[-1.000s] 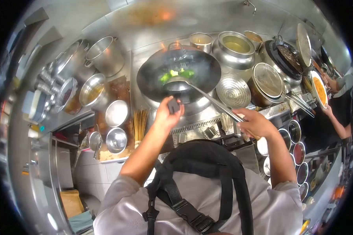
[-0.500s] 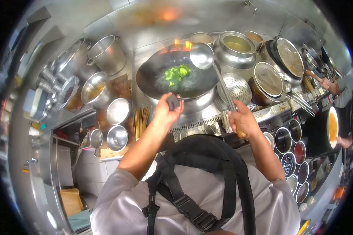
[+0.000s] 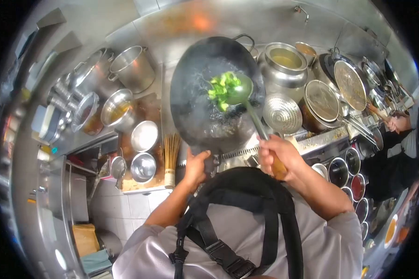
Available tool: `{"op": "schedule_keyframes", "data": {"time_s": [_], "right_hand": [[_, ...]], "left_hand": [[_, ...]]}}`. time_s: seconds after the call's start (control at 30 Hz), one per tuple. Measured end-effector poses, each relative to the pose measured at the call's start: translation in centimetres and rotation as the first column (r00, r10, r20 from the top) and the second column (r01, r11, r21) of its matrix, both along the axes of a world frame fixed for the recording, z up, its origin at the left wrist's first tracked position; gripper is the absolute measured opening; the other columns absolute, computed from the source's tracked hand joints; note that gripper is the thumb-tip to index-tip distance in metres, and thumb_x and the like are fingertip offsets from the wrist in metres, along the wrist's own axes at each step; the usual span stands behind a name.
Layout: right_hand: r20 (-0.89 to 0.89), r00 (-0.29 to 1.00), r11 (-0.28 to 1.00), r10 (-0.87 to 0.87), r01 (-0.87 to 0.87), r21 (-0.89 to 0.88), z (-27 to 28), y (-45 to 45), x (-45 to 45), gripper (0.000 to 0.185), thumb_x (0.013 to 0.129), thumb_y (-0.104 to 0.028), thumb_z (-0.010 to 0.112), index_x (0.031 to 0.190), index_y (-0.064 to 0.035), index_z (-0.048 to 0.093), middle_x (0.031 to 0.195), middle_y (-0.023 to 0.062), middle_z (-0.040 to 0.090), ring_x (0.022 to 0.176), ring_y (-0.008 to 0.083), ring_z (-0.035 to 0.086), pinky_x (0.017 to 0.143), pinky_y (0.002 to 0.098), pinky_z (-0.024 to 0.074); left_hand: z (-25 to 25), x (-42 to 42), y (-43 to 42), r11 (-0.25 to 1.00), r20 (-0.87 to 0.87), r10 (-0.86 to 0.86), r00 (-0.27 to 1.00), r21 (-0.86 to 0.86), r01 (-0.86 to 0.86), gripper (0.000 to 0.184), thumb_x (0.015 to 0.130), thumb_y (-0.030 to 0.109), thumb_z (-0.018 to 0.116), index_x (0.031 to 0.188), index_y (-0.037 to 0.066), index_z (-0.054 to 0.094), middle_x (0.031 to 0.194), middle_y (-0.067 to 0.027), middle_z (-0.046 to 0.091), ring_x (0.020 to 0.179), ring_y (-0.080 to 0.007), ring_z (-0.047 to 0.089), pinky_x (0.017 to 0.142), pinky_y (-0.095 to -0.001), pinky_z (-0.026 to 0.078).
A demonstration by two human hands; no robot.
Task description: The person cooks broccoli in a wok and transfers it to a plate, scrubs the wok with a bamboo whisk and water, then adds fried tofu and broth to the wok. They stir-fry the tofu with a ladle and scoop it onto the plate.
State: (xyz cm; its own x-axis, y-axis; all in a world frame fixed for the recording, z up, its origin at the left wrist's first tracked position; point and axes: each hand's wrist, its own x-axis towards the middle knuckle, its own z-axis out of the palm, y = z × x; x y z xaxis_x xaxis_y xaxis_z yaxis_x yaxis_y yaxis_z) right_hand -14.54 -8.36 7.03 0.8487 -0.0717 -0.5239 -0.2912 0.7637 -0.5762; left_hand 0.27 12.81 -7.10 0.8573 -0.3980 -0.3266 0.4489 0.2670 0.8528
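A large black wok [image 3: 191, 111] is raised and tipped, its inside facing me, with steam rising from it. My left hand [image 3: 196, 166] is closed at the wok's near edge, gripping its handle with a dark pad; the grip is partly hidden. Bright green chopped vegetables [image 3: 221, 88] lie in the middle of the wok, some against the ladle's bowl. My right hand [image 3: 283, 157] is wrapped around the wooden handle of a long metal ladle [image 3: 256, 120]. The ladle's bowl rests inside the wok, on the right of the greens.
Right of the wok are a perforated strainer [image 3: 282, 113], a metal pot of yellowish liquid [image 3: 286, 60] and round mesh strainers [image 3: 322, 100]. Steel bowls [image 3: 143, 167] and a bamboo brush [image 3: 170, 160] sit at left. Another person's hand [image 3: 398, 122] shows at far right.
The wok has come nearer and tipped toward me, with my left hand lower. The ladle's bowl has moved from above the wok's right rim down into the greens. Flames behind no longer show.
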Motion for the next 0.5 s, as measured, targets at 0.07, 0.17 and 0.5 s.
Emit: {"op": "schedule_keyframes", "data": {"time_s": [0.07, 0.17, 0.5], "right_hand": [[0.101, 0.995, 0.907, -0.011, -0.032, 0.419, -1.1, -1.0, 0.5, 0.021, 0.094, -0.013, 0.054, 0.110, 0.0008, 0.054, 0.070, -0.0005, 0.050, 0.056, 0.0076, 0.049, 0.045, 0.0240, 0.0395], [0.153, 0.987, 0.664, -0.054, -0.079, 0.744, -0.9, -1.8, 0.0, 0.035, 0.095, -0.012, 0.049, 0.118, 0.0145, 0.049, 0.071, 0.0011, 0.050, 0.057, 0.0090, 0.053, 0.049, 0.0245, 0.0459], [0.286, 0.958, 0.931, 0.002, -0.106, 0.349, 0.8, -2.5, -1.5, 0.038, 0.097, -0.016, 0.048, 0.134, -0.0050, 0.050, 0.073, 0.0008, 0.049, 0.053, 0.0098, 0.048, 0.044, 0.0259, 0.0406]], "left_hand": [[2.4, -0.1, 0.3, 0.997, -0.028, -0.071, 0.997, -0.041, 0.070, 0.031, 0.085, 0.001, 0.060, 0.112, 0.006, 0.046, 0.094, -0.0108, 0.057, 0.077, -0.0234, 0.059, 0.065, -0.0383, 0.055], [5.2, -1.2, 0.7, 0.987, -0.331, 0.035, 0.943, -0.134, -0.084, 0.020, 0.087, 0.010, 0.060, 0.103, 0.005, 0.051, 0.089, -0.0106, 0.056, 0.079, -0.0255, 0.057, 0.065, -0.0351, 0.054], [3.8, 4.6, -5.4, 0.882, -0.573, -0.159, 0.804, -0.448, -0.145, 0.017, 0.092, 0.015, 0.055, 0.102, 0.005, 0.046, 0.089, -0.0146, 0.057, 0.077, -0.0256, 0.059, 0.067, -0.0389, 0.058]]}}
